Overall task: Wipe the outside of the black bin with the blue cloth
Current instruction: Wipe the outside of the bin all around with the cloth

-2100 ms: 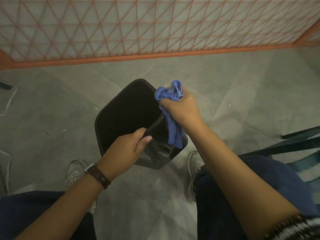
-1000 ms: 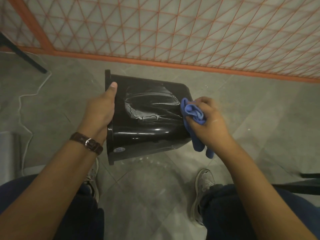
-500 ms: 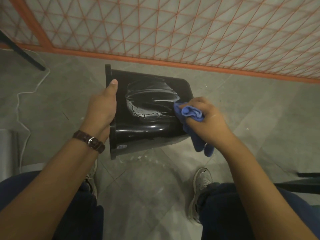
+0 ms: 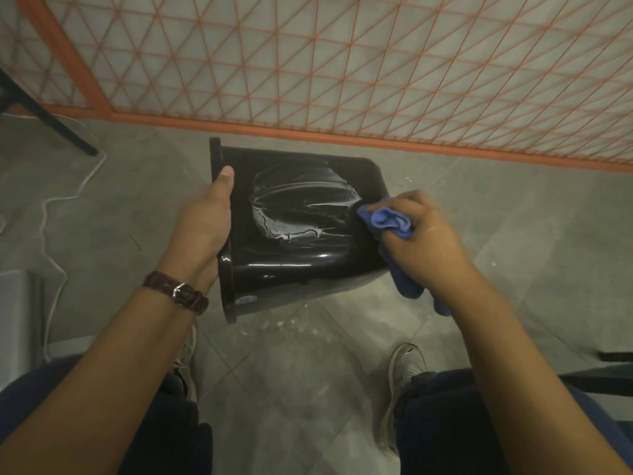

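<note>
The black bin (image 4: pixel 294 269) is held on its side above the floor, rim to the left, base to the right. A wet, streaky patch shines on its upper wall. My left hand (image 4: pixel 205 224) grips the rim, thumb lying along the outside. My right hand (image 4: pixel 424 241) is closed on the bunched blue cloth (image 4: pixel 388 222), which presses against the bin's wall near the base; a tail of cloth hangs below my wrist.
An orange lattice fence (image 4: pixel 342 63) runs across the back, its bar on the grey tiled floor. A dark leg (image 4: pixel 48 125) and a white cable (image 4: pixel 65 197) lie at left. My shoes (image 4: pixel 406 368) and knees sit below the bin. A dark frame (image 4: pixel 613 358) shows at right.
The bin was tipped from upright onto its side, my left hand shifting on its rim. Over the last half second the cloth slid right, from the wet patch towards the base.
</note>
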